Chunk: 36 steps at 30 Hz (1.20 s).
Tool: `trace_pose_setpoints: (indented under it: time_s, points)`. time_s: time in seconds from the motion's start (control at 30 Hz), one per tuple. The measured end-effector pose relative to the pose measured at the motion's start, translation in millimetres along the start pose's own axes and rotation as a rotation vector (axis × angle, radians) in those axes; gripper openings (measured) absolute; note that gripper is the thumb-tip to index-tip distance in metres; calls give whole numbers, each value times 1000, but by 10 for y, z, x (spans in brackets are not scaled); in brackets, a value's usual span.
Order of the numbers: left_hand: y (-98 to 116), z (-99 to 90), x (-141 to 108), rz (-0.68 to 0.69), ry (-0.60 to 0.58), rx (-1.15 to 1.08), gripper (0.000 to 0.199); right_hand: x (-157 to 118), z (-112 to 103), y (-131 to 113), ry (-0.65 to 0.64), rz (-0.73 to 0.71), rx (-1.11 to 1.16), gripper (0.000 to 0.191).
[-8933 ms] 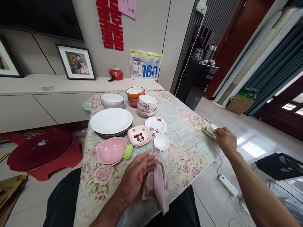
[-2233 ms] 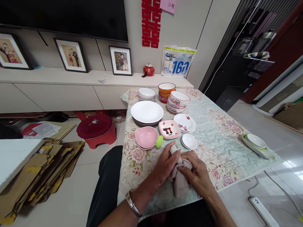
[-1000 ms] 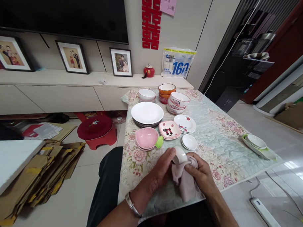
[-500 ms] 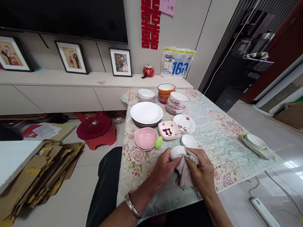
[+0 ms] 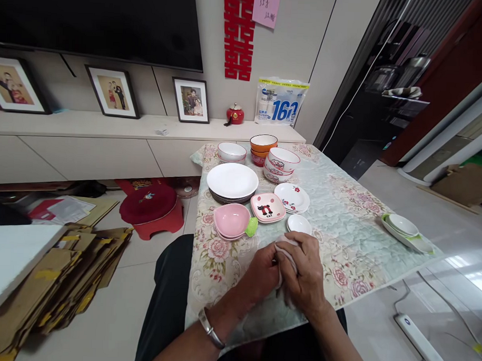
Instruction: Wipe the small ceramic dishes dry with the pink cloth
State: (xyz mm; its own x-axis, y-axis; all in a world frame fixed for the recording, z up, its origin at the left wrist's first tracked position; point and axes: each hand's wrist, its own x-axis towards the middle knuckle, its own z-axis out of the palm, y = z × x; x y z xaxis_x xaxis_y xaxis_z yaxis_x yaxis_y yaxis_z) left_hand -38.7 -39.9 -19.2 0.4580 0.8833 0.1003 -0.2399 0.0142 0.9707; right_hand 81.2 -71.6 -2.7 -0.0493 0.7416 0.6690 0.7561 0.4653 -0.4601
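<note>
My left hand and my right hand are closed together above the near part of the table. A pale greyish-pink cloth shows between my fingers, pressed by my right hand. The small white dish in my left hand is now almost wholly covered by the cloth and fingers. Just beyond my hands lies a small white dish. To the left are a pink bowl with a green leaf-shaped handle and a square pink cat dish. White plates with red flowers are stacked behind.
Farther back stand a stack of large white plates, white bowls, orange bowls and red-rimmed bowls. Green-edged dishes sit near the right edge of the floral-covered table. A red stool stands left.
My right hand has come over the small white dish with the cloth and closed in against my left hand, hiding the dish. The other dishes stay put; the view shifts slightly.
</note>
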Motion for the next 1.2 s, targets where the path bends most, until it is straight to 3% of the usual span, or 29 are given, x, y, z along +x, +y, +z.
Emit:
trace_pose_setpoints:
  time_s: [0.13,0.23,0.33,0.47,0.57,0.67,0.83,0.93,1.03,1.2]
  points:
    - [-16,-12,5,-92,23,-44,21,-43,-14,185,56,251,177,21]
    - [-36,-21,19,-125,18,-51,29,-64,-20,232,131,416,158,24]
    - [-82,-27,33,-114,6,-30,25,-67,23,128,134,267,91,22]
    - [-117,-33,35,-22,17,81,4,-49,92,-32,-30,-15,5,24]
    - [-107,-36,26,-31,-2,60,1,-33,97,0,-58,-43,-1,26]
    - [-79,-37,18,-78,-18,-5,12,-32,85,106,32,81,92,25]
    - [-5,-30,18,-193,-10,-211,34,-61,110,206,233,488,310,33]
    - [0,-27,25,-237,-21,-211,39,-79,100,258,252,628,383,38]
    - [-19,-32,30,-253,-86,-128,36,-77,28,327,164,545,302,36]
    - [-23,-36,43,-212,-123,-85,26,-16,-41,264,-45,155,60,24]
